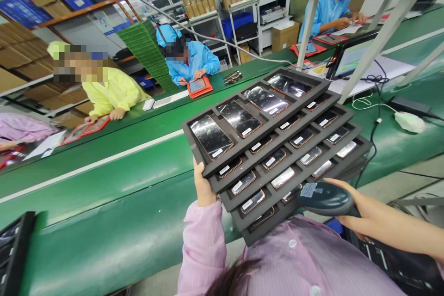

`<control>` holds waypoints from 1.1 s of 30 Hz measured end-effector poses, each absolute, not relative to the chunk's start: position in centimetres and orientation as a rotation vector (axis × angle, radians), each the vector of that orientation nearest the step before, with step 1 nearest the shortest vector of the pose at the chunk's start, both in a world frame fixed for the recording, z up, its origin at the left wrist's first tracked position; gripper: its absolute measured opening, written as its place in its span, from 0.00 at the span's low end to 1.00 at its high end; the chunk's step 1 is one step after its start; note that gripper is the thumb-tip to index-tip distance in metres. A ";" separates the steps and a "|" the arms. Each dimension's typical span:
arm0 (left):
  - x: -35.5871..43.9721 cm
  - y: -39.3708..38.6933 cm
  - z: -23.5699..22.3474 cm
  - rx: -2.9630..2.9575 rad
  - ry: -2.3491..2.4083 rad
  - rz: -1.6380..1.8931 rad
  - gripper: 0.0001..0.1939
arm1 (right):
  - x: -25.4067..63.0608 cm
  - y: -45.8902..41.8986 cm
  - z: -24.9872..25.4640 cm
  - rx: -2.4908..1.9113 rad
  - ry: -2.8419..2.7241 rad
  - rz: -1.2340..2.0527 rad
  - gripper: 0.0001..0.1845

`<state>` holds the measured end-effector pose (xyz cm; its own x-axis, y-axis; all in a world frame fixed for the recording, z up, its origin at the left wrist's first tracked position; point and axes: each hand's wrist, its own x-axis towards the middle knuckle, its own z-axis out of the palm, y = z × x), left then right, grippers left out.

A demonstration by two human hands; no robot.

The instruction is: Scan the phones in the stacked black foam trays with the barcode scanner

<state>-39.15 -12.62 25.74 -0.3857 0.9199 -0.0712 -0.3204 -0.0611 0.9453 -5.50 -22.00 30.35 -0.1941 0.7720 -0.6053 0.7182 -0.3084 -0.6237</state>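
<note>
A fanned stack of dark foam trays (pixel 204 169) leans in front of my body, each tray stepped back from the one above. Phone screens (pixel 212 136) with small white labels lie in the compartments of the top tray; only the lower ends of those beneath show. My left hand (pixel 205 187) is closed on the left edge of the stack, thumb on top and the other fingers hidden underneath. At the stack's lower right, my right hand (pixel 357 210) is wrapped round a dark barcode scanner (pixel 324 198), whose head is over the lower trays.
A green conveyor line (pixel 104 212) runs across the view. Beyond it sit co-workers in yellow (pixel 114 95) and blue (pixel 199 58) with red-framed pieces (pixel 199 87). At right are a monitor (pixel 354 60), cables, a mouse (pixel 409 122) and a white metal frame (pixel 367 46). Another tray (pixel 17 245) lies lower left.
</note>
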 end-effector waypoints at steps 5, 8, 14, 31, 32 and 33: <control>-38.9 -12.2 25.5 0.624 1.074 1.767 0.21 | -6.8 -23.1 29.8 -2.013 -1.750 1.358 0.45; -38.8 -12.0 25.3 0.604 1.038 1.797 0.24 | -7.7 -23.9 30.3 -2.043 -1.663 1.399 0.47; -38.9 -11.9 25.1 0.620 1.044 1.769 0.26 | -10.4 -25.9 32.1 -2.092 -1.440 1.138 0.39; -39.1 -11.6 24.6 0.650 1.060 1.718 0.27 | -15.1 -28.5 28.1 -1.842 -1.664 1.529 0.44; -39.1 -11.6 24.6 0.633 1.057 1.723 0.26 | -14.9 -28.7 27.9 -1.837 -1.673 1.510 0.44; -39.1 -11.6 24.6 0.620 1.057 1.723 0.26 | -14.7 -28.8 27.8 -1.833 -1.680 1.492 0.43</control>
